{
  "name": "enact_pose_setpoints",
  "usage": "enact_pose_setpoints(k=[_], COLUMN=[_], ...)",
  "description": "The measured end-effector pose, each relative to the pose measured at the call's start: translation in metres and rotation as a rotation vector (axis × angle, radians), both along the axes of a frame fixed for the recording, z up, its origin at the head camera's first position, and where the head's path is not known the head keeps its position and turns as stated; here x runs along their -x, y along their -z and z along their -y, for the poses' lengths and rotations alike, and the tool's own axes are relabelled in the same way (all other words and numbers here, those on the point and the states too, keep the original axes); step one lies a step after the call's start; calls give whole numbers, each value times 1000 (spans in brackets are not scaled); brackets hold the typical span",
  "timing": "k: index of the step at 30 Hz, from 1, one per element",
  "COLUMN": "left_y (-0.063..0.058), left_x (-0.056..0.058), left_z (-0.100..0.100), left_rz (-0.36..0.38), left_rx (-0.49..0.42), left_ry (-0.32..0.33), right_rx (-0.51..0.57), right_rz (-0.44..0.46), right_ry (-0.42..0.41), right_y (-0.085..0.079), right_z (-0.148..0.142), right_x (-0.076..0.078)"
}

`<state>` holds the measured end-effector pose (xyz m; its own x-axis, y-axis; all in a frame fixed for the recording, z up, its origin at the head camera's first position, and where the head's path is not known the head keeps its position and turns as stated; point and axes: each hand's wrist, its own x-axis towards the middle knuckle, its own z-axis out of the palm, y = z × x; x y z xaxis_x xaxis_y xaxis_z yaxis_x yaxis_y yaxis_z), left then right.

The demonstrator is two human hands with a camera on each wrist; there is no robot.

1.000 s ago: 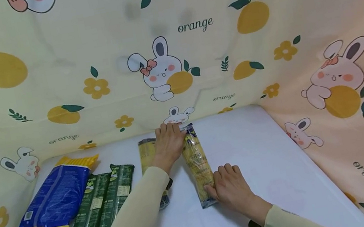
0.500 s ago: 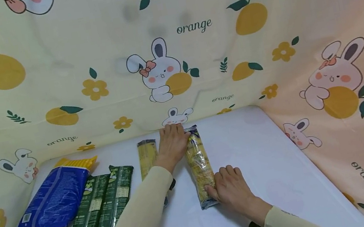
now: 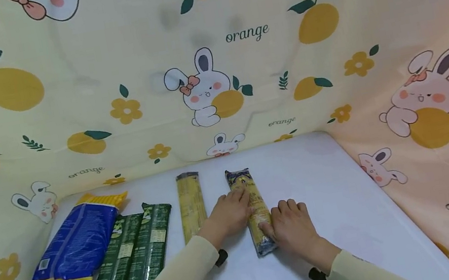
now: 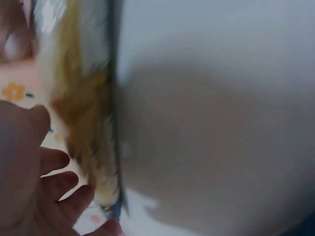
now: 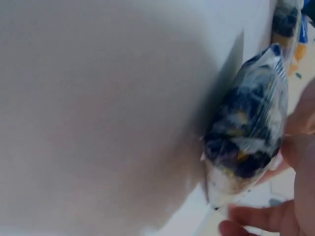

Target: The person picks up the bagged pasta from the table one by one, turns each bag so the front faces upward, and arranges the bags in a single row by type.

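Note:
A long yellow pasta packet [image 3: 258,202] in clear wrap with dark blue ends lies on the white table. My left hand [image 3: 230,212] lays relaxed fingers over its middle from the left; in the left wrist view, those fingers [image 4: 61,182] spread beside the blurred wrap. My right hand [image 3: 292,226] holds the near part, thumb across the packet and fingers along its right side. In the right wrist view, the packet's dark blue end [image 5: 246,132] faces the camera. A second yellow packet [image 3: 190,201] lies to the left, its near part hidden by my left arm.
Two green packets [image 3: 147,253] lie side by side farther left, partly under my left sleeve. Beyond them is a blue bag [image 3: 78,243] with yellow ends. A patterned cloth [image 3: 141,74] rises behind the table [image 3: 325,172] and along its sides.
My left hand has left the packet's far end and slid back toward me to its middle, uncovering that end and more of the second packet. The right hand stays at the near part.

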<state>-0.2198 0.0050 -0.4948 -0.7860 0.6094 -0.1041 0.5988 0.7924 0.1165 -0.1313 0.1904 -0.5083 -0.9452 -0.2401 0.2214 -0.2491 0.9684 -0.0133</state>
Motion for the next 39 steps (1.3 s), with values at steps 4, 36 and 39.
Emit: enact_pose_setpoints(k=[4,36,39], left_y=[7,13,13], left_x=[-8,-9,-9], left_z=[2,160,162], left_rz=[69,150,156], left_rx=[19,5,13], left_ry=[-15,-184,-188], right_rx=[11,-12,-9], right_rz=[28,259,272], right_ry=[-23,87,108], right_y=[2,11,9], right_z=[12,-55,-74], right_x=[0,39,42])
